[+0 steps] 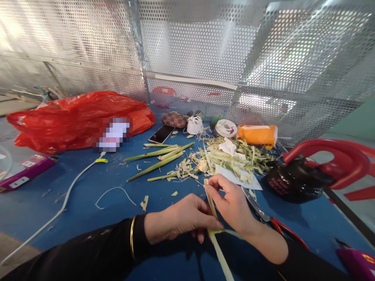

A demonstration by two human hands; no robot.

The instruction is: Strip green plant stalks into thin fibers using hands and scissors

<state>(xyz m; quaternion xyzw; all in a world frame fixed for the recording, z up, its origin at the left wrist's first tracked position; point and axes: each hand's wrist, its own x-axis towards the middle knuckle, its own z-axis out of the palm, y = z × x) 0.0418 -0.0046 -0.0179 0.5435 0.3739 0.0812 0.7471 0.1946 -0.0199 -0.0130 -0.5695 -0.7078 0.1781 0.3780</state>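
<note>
- One pale stalk (222,258), yellowish green and flat, slants across the middle front, over the table's near side; its upper end looks squared off.
- A thin strip (230,233) branches from it just beside the left thumb and passes toward the right wrist.
- The left hand (183,218) grasps the stalk midway, thumb laid over it and fingers curled under.
- The right hand (233,201) pinches the top end between thumb and fingers.
- The blue table (96,230) is strewn with scraps.
- Several green stalks (159,168) lie beyond the left hand, pointed at their tips; a heap of peelings (254,158) spreads to their right, partly over a white sheet (254,181).
- Red-handled scissors (288,232) lie beside the right forearm, near a dark, round pot (293,179).
- Along the back are a red bag (73,121), a dark phone (161,134), a checked case (175,120), a tape roll (218,130) and an orange packet (256,135).
- Perforated metal panels (199,43) wall off the table behind.
</note>
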